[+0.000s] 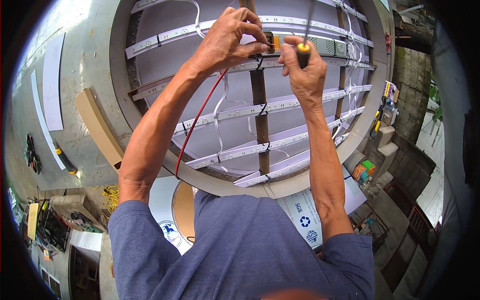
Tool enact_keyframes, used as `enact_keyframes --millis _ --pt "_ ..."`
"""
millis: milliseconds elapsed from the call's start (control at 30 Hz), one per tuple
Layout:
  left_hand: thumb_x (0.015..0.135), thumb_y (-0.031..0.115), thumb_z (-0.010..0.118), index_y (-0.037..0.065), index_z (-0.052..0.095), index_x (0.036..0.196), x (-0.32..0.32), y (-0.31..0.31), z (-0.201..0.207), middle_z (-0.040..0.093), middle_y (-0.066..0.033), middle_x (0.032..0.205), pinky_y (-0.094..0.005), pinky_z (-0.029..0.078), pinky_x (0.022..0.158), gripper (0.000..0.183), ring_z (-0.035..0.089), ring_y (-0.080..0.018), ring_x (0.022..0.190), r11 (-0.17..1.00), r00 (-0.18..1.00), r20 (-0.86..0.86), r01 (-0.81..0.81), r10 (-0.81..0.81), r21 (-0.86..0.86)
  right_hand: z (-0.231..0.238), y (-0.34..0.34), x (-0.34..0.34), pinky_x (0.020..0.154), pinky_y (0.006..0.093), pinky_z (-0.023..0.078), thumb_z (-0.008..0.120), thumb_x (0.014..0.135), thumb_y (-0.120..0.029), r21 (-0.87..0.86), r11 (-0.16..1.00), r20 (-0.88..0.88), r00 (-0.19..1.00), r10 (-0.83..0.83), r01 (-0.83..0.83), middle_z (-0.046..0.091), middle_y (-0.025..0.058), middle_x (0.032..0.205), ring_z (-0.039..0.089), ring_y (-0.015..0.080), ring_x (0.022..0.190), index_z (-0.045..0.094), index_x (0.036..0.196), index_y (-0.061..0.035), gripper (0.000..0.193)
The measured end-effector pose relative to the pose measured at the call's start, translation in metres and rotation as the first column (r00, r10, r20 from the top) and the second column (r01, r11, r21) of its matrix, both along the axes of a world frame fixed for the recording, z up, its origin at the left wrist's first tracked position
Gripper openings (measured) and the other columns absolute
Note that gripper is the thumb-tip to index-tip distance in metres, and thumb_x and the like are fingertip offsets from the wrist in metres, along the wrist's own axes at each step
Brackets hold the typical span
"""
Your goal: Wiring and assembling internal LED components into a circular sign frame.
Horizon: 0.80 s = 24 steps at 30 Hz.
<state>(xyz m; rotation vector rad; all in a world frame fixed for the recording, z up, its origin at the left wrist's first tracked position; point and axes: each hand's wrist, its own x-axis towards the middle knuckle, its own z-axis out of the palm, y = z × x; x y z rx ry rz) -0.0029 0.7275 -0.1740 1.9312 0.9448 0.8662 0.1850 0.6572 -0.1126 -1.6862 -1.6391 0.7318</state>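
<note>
**Strips are tied on, the small box is being screwed**

On the far left, a white board [52, 82] and a wood piece [97, 127] lie on the grey floor, not in use. Next comes the big round frame [120, 95]. Many light strips [220, 114] already cross it in rows, and black ties hold them to the brown bar [260, 107] in the middle. So most of the laying looks done.

The left hand [227, 40] pinches a small orange box [270, 42] near the top of the frame, fingers closed tight on it. A red wire [197, 120] hangs down from there, along the arm.

Just beside it, the right hand [305, 70] is wrapped around a screwdriver [303, 47], tip up at the box. I think fixing the wires is what is left.
</note>
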Motion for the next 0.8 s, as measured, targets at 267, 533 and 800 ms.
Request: enact_keyframes --millis 267,533,800 --pt "0.074 0.03 0.085 0.02 0.081 0.09 0.002 -0.001 0.0 0.062 0.0022 0.106 -0.0344 0.047 0.098 0.02 0.052 -0.0191 0.107 1.0 1.0 -0.011 -0.014 0.014 -0.002 -0.001 -0.007 0.006 0.063 0.03 0.056 0.072 0.09 -0.017 -0.01 0.999 0.027 0.999 -0.031 0.031 0.073 0.0076 0.088 0.07 0.0145 0.073 0.07 0.104 -0.0044 0.019" --pt "0.073 0.027 0.086 0.021 0.081 0.09 0.001 -0.003 0.001 0.062 0.0027 0.105 -0.0331 0.047 0.097 0.019 0.052 -0.0187 0.105 1.0 1.0 -0.009 -0.002 0.002 0.005 -0.005 0.001 -0.005 0.058 0.0309 0.051 0.074 0.089 -0.023 -0.063 0.998 0.083 0.997 -0.001 0.006 0.068 0.0065 0.071 0.067 0.0164 0.063 0.07 0.092 -0.0038 0.019" --pt "0.073 0.032 0.086 0.018 0.081 0.091 -0.002 -0.003 0.003 0.062 -0.0018 0.104 -0.0362 0.047 0.094 0.023 0.052 -0.0212 0.104 0.996 0.999 -0.033 0.033 -0.036 -0.082 -0.008 -0.001 -0.005 0.054 0.0306 0.049 0.072 0.09 -0.021 -0.002 1.0 0.099 0.995 -0.002 0.003 0.065 0.006 0.062 0.064 0.0152 0.055 0.067 0.084 -0.0041 0.018"
